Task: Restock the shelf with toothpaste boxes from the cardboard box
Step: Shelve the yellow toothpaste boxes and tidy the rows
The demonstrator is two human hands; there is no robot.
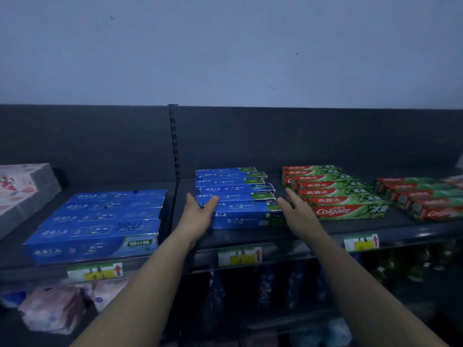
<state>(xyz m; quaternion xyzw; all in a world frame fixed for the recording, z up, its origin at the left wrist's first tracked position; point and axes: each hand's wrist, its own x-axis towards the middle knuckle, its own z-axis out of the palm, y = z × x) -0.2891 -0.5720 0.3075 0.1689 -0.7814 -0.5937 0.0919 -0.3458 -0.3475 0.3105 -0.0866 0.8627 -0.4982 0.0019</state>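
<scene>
Flanking front blue toothpaste box (240,217) between left hand (198,212) and right hand (297,211), fingers straight, gripping nothing; probably squaring step, next an even inward press.

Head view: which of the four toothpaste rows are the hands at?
The blue row right of the upright, beside a Colgate row: left hand and right hand flank its ends. The other blue row lies further left.

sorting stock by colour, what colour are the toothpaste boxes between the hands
The toothpaste boxes are blue with small green patches at their right ends; head view.
</scene>
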